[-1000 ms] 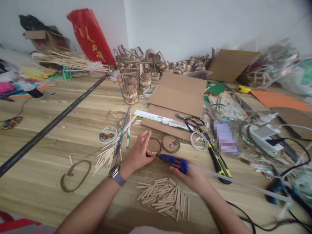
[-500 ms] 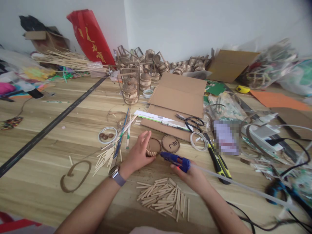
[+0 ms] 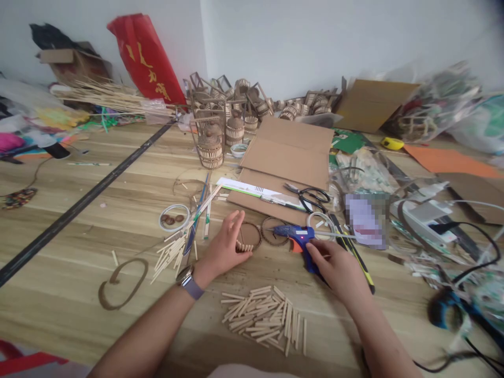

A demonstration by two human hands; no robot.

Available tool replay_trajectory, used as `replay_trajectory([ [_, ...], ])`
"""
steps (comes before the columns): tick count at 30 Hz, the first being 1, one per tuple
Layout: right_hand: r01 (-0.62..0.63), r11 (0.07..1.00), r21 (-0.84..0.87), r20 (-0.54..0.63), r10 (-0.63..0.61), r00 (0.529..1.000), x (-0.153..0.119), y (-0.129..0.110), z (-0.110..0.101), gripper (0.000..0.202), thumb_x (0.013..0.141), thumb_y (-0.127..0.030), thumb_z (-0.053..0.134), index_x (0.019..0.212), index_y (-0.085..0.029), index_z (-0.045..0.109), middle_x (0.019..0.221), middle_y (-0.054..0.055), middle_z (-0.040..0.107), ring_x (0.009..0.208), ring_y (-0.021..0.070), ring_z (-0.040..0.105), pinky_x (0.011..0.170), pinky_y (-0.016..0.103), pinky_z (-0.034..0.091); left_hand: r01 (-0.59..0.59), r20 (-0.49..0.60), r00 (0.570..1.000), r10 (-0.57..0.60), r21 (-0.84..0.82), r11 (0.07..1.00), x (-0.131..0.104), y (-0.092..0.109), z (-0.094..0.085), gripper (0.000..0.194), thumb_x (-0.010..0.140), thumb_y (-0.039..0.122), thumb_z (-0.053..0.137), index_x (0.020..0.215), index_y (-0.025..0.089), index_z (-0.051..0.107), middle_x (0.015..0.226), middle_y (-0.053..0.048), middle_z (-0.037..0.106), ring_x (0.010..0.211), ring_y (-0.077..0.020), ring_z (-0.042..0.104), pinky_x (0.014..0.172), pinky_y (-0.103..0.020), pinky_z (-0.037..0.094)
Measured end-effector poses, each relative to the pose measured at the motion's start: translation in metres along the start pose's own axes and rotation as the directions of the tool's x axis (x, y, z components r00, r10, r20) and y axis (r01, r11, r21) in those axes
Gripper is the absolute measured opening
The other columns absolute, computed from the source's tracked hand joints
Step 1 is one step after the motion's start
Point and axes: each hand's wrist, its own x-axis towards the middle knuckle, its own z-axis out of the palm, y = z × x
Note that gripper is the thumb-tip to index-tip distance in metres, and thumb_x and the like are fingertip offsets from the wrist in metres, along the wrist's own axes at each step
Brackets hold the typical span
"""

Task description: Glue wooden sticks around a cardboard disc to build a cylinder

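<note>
Nearest on the table, a loose pile of short wooden sticks is spread out. Just beyond it, a blue glue gun is held in the right hand, its handle pinched between thumb and fingers, its nozzle pointed leftward over a second round base. To the left of that, a round base is laid on the table, its near edge lined with upright short sticks. It is flanked on its left by the left hand, whose thumb and fingers are parted around it; whether it is gripped cannot be told. Longer sticks are scattered beside the left wrist. Farther off, black-handled scissors are laid by cardboard sheets. Behind, small stick-sided barrels are stood on the table, and a red bag is leaned against the wall.
</note>
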Motion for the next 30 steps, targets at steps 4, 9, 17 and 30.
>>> replay_trajectory([
  [4, 0.370, 0.900, -0.230, -0.039, -0.388, 0.921, -0.012, -0.019, 0.003, 0.018, 0.089, -0.030, 0.054, 0.079, -0.020, 0.065, 0.079, 0.009, 0.067, 0.078, 0.0254, 0.060, 0.075, 0.038, 0.047, -0.002, -0.007, 1.000, 0.002, -0.001, 1.000, 0.000, 0.000, 0.000, 0.115, 0.071, 0.018, 0.078, 0.152, 0.031, -0.002, 0.152, -0.017, 0.027, 0.140, -0.0343, 0.035, 0.109, -0.052, 0.041],
  [9, 0.726, 0.685, -0.061, 0.422, -0.642, 0.641, -0.036, -0.058, 0.020, 0.012, 0.089, -0.014, 0.057, 0.084, -0.020, 0.066, 0.082, 0.004, 0.067, 0.082, 0.0200, 0.060, 0.071, 0.029, 0.046, 0.006, 0.000, 1.000, -0.006, 0.008, 1.000, 0.000, -0.001, 0.001, 0.116, 0.071, 0.020, 0.079, 0.151, 0.033, -0.004, 0.152, -0.016, 0.026, 0.139, -0.0339, 0.037, 0.111, -0.054, 0.038],
  [17, 0.802, 0.569, -0.182, 0.518, -0.637, 0.570, -0.056, -0.066, 0.042, 0.022, 0.083, 0.001, 0.056, 0.088, -0.019, 0.063, 0.088, 0.005, 0.067, 0.082, 0.0217, 0.059, 0.070, 0.032, 0.045, 0.008, 0.006, 1.000, -0.008, -0.005, 1.000, 0.000, 0.001, 0.000, 0.115, 0.072, 0.018, 0.077, 0.151, 0.033, -0.005, 0.152, -0.016, 0.025, 0.136, -0.0335, 0.041, 0.109, -0.053, 0.040],
  [30, 0.503, 0.856, 0.119, 0.328, -0.512, 0.794, -0.031, -0.065, 0.035, 0.015, 0.078, -0.005, 0.052, 0.081, -0.019, 0.056, 0.072, 0.001, 0.061, 0.066, 0.0152, 0.058, 0.059, 0.023, 0.043, 0.022, 0.034, 0.999, -0.020, -0.045, 0.999, -0.002, -0.001, -0.004, 0.114, 0.072, 0.020, 0.078, 0.152, 0.031, -0.002, 0.154, -0.016, 0.023, 0.138, -0.0335, 0.039, 0.107, -0.051, 0.043],
])
